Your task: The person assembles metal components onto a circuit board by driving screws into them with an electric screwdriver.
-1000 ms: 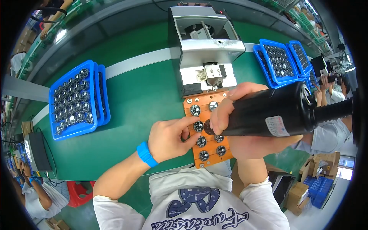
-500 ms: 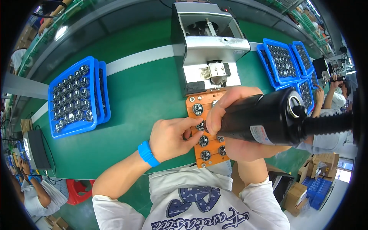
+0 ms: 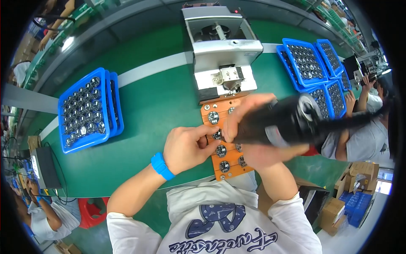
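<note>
An orange fixture plate holds several round black-and-silver circuit pieces. My left hand, wearing a blue wristband, reaches over its left edge. Thumb and forefinger are pinched at one round circuit piece, which they partly cover. My right hand is wrapped round a thick black electric screwdriver, tilted, with its cable end off to the right. The tool's front end is by the same piece, and its tip is hidden behind my right fingers. The screwdriver looks blurred.
Directly behind the plate stands a silver-and-black machine. Stacked blue trays of round parts sit on the left of the green table; more blue trays are at the right. A person works at the right.
The view has shifted a little, moving the machine and plate leftward in the picture. My right hand and the screwdriver have tilted slightly; my left hand stays at the same round piece.
</note>
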A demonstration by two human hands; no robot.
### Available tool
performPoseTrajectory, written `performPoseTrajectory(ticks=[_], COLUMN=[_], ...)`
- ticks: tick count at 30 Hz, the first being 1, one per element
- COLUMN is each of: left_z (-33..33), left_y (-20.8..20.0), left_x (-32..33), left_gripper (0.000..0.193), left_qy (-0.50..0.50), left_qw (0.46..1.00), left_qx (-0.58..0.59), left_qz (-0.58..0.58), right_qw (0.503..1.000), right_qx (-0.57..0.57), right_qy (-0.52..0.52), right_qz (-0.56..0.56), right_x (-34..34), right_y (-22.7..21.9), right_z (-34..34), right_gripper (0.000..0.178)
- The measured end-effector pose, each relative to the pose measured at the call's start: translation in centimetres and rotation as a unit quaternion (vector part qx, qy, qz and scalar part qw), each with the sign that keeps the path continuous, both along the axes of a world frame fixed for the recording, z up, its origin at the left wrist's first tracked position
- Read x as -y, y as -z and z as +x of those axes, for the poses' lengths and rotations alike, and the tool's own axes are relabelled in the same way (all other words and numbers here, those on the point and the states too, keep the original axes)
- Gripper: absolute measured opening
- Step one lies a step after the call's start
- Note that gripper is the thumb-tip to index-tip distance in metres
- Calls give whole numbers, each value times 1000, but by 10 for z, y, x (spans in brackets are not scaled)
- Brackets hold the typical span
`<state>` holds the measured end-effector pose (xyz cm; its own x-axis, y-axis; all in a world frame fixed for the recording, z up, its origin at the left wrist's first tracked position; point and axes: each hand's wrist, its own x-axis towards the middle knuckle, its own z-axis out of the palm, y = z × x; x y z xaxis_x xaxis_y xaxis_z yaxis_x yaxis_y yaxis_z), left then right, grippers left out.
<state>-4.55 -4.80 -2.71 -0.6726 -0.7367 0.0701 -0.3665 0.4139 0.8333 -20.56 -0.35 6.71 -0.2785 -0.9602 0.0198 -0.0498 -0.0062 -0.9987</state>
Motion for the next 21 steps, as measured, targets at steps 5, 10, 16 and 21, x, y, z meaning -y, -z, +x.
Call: performPoseTrajectory(ticks=[5, 10, 16, 21], left_z=[3, 3, -12, -18], left_y=[2, -28, -41, -44], left_x=[0, -2, -1, -9], left_gripper=[31, 31, 18, 12], left_qy=[1, 34, 126, 133], left_qw=[1000, 991, 951, 928], left_qx=[-20, 57, 81, 142], left_qz=[12, -117, -271, -317], right_qw=[940, 927, 916, 913], right_qx=[202, 153, 178, 188], right_qy=[-39, 61, 50, 52], right_qz=[-273, -338, -355, -359], right_x=[-18, -65, -102, -117], right_y=[-6, -25, -9, 0], right_z=[-26, -55, -91, -101], right_gripper=[99, 82, 80, 82])
